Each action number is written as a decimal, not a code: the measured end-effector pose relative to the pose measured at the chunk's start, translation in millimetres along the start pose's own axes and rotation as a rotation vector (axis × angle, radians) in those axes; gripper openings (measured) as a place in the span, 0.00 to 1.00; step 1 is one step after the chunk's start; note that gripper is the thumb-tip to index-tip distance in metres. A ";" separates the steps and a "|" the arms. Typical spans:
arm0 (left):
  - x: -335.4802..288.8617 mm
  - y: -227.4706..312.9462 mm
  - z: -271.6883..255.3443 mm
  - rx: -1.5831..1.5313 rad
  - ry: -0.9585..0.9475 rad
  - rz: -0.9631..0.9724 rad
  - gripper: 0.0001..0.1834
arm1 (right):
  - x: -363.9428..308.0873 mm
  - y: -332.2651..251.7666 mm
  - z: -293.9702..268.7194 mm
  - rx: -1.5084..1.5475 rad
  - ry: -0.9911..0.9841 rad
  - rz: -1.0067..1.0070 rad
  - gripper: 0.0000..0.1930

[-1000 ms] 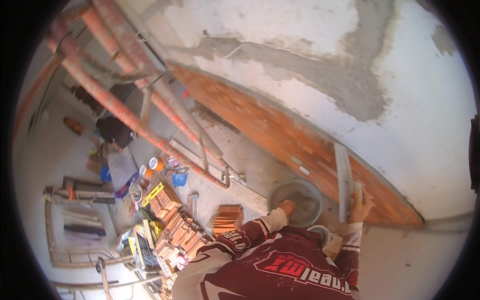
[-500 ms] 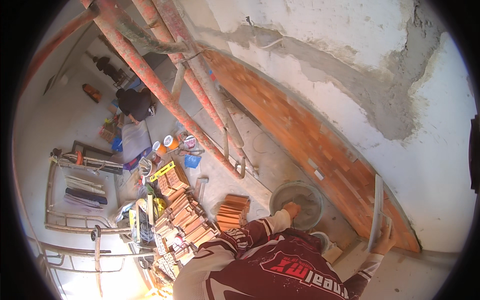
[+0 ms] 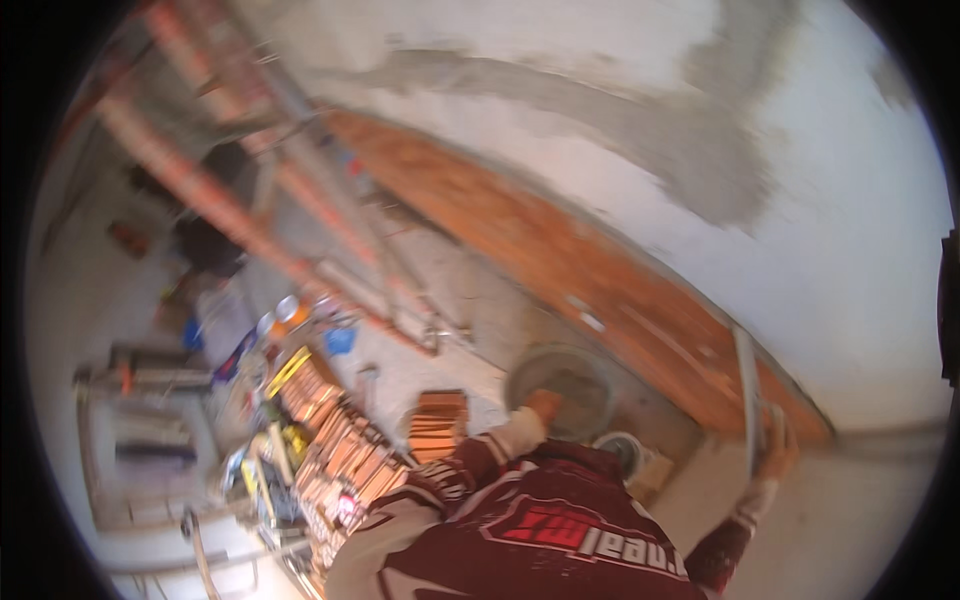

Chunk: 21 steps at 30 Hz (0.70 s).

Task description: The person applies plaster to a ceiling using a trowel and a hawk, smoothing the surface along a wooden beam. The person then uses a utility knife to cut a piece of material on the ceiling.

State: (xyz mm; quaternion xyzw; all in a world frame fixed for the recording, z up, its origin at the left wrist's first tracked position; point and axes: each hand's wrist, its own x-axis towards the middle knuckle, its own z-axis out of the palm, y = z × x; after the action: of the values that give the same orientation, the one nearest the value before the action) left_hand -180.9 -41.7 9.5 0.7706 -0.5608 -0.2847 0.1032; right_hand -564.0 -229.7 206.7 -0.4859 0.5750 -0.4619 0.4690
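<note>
Float [image 3: 747,390] is held in the right hand [image 3: 777,452] near the brickwork [image 3: 540,250]; the left hand [image 3: 542,406] is over the tub [image 3: 608,400], its grip too blurred to tell.

A maroon shirt [image 3: 470,535] is marked by pale sleeve panels [image 3: 517,434] and a red-and-white chest print [image 3: 590,537]. A pale grey bar [image 3: 748,390] is set off against orange-brown brick facing [image 3: 540,250]. The white wall [image 3: 840,240] is streaked with grey; grey mortar [image 3: 582,395] is paired with a dull grey-green bucket [image 3: 512,390]. Stacked bricks [image 3: 437,425] are toned orange, scaffold pipes [image 3: 190,195] patchy red, a level [image 3: 289,370] yellow.
</note>
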 end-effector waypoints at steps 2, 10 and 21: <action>-1.6 -66.7 67.6 -0.177 0.085 -0.006 0.08 | 9.9 3.0 -6.5 -0.021 -0.005 -0.069 0.16; -19.5 14.4 1.5 -1.707 0.075 -0.646 0.03 | 29.9 27.2 -82.3 -0.192 0.093 -0.113 0.17; -20.9 13.2 -12.6 -1.745 0.012 -0.691 0.07 | 34.6 28.3 -137.4 -0.203 0.148 -0.065 0.16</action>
State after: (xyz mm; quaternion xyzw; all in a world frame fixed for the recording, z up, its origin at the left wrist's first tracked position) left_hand -188.9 -29.1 32.8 0.5462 0.1116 -0.6154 0.5572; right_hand -706.4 -250.7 193.9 -0.5140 0.6357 -0.4508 0.3585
